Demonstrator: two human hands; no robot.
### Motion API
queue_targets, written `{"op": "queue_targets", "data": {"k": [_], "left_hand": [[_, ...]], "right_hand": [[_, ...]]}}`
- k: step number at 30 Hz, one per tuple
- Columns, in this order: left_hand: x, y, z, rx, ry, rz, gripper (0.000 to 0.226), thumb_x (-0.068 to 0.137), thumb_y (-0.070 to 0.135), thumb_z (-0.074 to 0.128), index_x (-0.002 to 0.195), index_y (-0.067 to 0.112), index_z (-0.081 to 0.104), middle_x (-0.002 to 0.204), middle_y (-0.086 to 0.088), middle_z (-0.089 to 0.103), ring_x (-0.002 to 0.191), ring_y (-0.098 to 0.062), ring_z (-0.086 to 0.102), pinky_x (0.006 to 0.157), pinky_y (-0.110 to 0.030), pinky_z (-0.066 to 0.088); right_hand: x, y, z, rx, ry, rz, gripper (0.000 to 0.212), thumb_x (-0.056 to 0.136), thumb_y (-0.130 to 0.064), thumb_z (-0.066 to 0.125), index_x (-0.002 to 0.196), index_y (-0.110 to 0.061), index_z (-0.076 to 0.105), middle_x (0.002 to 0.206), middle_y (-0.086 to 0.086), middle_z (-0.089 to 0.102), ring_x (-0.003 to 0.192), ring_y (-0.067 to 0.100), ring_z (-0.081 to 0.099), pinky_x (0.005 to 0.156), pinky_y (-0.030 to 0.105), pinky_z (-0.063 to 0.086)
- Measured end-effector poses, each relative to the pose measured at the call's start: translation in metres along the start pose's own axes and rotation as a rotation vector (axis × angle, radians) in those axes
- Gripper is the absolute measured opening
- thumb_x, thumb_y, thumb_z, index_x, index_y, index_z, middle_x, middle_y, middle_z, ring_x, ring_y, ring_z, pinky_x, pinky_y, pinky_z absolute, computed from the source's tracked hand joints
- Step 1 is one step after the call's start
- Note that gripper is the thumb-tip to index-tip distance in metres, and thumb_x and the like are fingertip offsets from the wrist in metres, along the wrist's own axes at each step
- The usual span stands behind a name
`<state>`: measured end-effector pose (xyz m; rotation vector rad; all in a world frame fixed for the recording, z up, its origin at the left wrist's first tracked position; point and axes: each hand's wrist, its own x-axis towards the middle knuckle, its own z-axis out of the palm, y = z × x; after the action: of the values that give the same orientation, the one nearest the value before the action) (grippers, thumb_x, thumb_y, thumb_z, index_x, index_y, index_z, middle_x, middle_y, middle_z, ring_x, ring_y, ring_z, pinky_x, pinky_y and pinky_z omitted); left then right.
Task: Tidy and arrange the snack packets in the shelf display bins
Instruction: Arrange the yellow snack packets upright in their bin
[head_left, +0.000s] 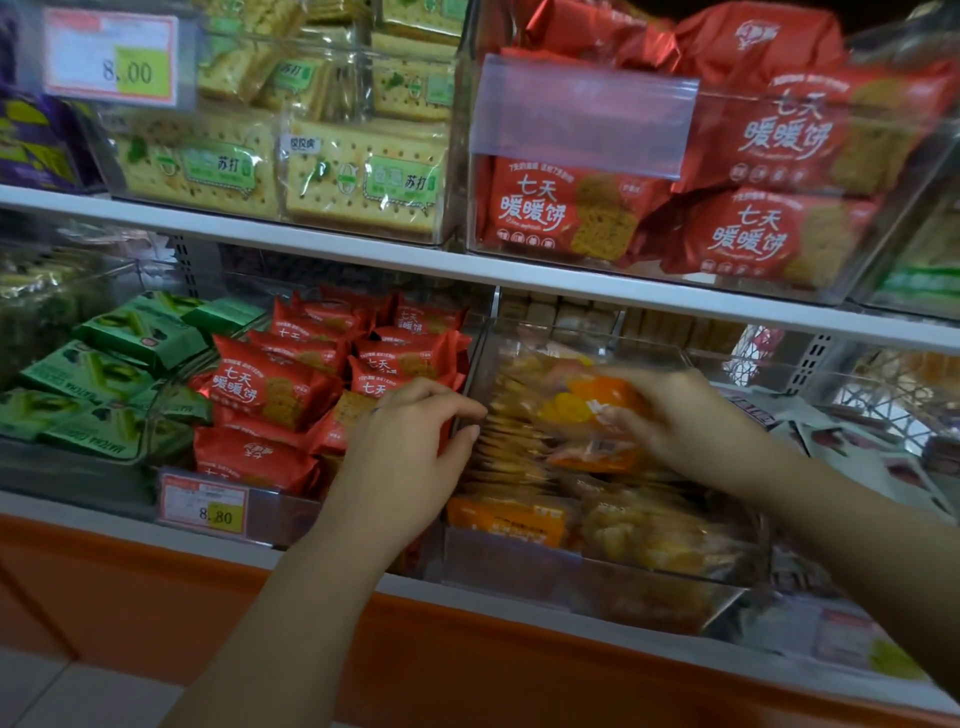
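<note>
A clear bin (597, 566) on the lower shelf holds several orange-and-clear cracker packets. My right hand (691, 421) grips one orange cracker packet (582, 410) at its right end, held just above the pile. My left hand (410, 452) has its fingers curled at the bin's left wall, fingertips pinching the left edge of the same packet. Red biscuit packets (270, 384) fill the bin to the left, partly hidden by my left hand.
Green packets (104, 379) lie in the bin at far left. The upper shelf (363, 260) carries bins of soda crackers (358, 176) and red biscuit packets (753, 234). A price tag (202, 509) hangs on the red bin's front. An orange counter panel runs below.
</note>
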<state>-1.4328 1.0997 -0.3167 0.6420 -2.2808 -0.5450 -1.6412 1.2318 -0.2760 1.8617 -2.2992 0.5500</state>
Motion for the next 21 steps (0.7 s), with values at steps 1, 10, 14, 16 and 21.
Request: {"op": "queue_targets", "data": {"k": [1, 10, 14, 16, 21], "left_hand": [[0.001, 0.002, 0.002, -0.006, 0.006, 0.013, 0.019, 0.091, 0.023, 0.058, 0.107, 0.027, 0.068, 0.103, 0.015, 0.052, 0.105, -0.009, 0.05, 0.089, -0.032, 0.044], [0.005, 0.036, 0.033, -0.084, -0.256, 0.115, 0.041, 0.09, 0.022, 0.061, 0.13, 0.029, 0.054, 0.122, 0.015, 0.052, 0.114, -0.002, 0.048, 0.098, -0.022, 0.042], [0.008, 0.047, 0.05, -0.006, -0.392, 0.135, 0.052, 0.087, 0.031, 0.064, 0.136, 0.032, 0.046, 0.137, 0.012, 0.046, 0.126, -0.007, 0.042, 0.106, -0.032, 0.038], [0.012, 0.051, 0.055, -0.002, -0.354, 0.156, 0.05, 0.086, 0.033, 0.064, 0.134, 0.034, 0.048, 0.135, 0.012, 0.049, 0.124, -0.008, 0.044, 0.104, -0.036, 0.04], [0.017, 0.059, 0.068, -0.01, -0.313, 0.232, 0.04, 0.084, 0.029, 0.067, 0.124, 0.034, 0.059, 0.122, 0.015, 0.057, 0.115, -0.004, 0.05, 0.098, -0.03, 0.043]], "right_hand": [[-0.008, -0.001, -0.004, 0.003, 0.012, -0.013, 0.044, 0.089, -0.02, 0.06, 0.132, -0.027, 0.051, 0.099, -0.002, 0.068, 0.074, 0.004, 0.06, 0.068, 0.017, 0.042], [-0.06, 0.004, -0.012, 0.1, -0.11, -0.01, 0.051, 0.08, -0.03, 0.07, 0.114, -0.057, 0.044, 0.103, -0.037, 0.048, 0.087, -0.02, 0.049, 0.08, 0.004, 0.042], [-0.065, 0.015, -0.011, 0.139, -0.121, 0.076, 0.042, 0.079, -0.031, 0.072, 0.118, -0.038, 0.06, 0.096, -0.029, 0.058, 0.082, -0.015, 0.054, 0.073, 0.006, 0.043], [-0.067, 0.019, -0.011, 0.182, -0.15, 0.086, 0.043, 0.078, -0.026, 0.073, 0.117, -0.038, 0.06, 0.094, -0.029, 0.057, 0.082, -0.018, 0.054, 0.07, 0.003, 0.041], [-0.072, 0.031, -0.018, 0.351, -0.213, 0.068, 0.056, 0.081, -0.002, 0.065, 0.107, -0.05, 0.056, 0.102, -0.034, 0.059, 0.094, -0.021, 0.054, 0.078, 0.001, 0.042]]}}
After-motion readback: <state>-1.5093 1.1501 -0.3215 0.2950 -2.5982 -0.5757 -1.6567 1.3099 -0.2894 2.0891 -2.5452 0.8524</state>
